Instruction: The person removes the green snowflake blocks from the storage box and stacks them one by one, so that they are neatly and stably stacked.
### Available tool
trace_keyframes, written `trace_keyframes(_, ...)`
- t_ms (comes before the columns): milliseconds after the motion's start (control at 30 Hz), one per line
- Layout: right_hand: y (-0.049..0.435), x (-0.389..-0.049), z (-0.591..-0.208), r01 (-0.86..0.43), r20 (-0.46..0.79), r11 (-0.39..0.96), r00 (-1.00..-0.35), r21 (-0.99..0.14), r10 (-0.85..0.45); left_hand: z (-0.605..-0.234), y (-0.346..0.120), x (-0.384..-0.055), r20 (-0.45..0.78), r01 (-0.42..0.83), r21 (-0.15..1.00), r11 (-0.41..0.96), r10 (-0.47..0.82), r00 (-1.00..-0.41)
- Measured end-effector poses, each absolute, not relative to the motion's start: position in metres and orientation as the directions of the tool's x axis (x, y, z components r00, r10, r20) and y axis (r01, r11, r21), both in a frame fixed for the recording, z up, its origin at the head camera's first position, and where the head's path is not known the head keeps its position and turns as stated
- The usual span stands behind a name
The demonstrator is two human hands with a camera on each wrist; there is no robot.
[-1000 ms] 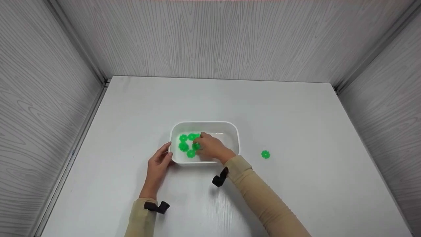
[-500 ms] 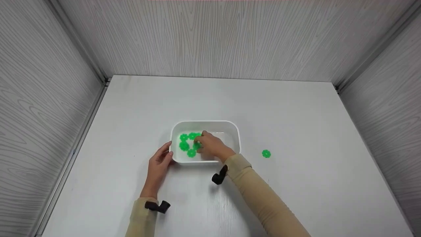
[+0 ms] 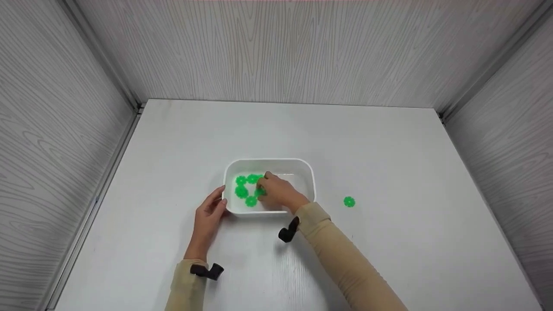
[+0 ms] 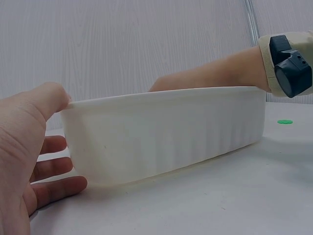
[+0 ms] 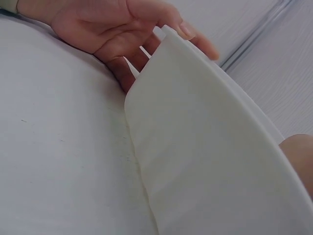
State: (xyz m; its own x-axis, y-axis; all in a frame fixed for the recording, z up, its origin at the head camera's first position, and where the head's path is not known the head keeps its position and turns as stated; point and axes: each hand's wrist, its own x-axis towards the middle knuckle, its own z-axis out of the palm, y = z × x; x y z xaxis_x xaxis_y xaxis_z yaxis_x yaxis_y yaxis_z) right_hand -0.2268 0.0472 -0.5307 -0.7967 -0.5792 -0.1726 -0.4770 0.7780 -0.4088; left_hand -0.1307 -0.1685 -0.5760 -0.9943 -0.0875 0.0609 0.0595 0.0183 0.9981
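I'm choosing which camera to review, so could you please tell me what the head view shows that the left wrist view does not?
Only the head view shows the green pieces lying inside the tray, the right fingers among them, and the left sleeve. Only the left wrist view shows the tray's ribbed outer side. Both show the tray, the left grip touching its end, the right wrist over its rim, and one loose piece on the table.

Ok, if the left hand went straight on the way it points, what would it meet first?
The white tub, at its left end, probably at once: the left hand is touching it there.
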Motion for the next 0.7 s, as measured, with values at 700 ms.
trace_keyframes(700,0.0521,-0.2272,-0.5228,-0.498,-0.093,0.748,-0.803,-0.438,-0.589,-0.5763,-0.1681,-0.1318,0.073,0.072,0.997,0.017,-0.102,-0.992)
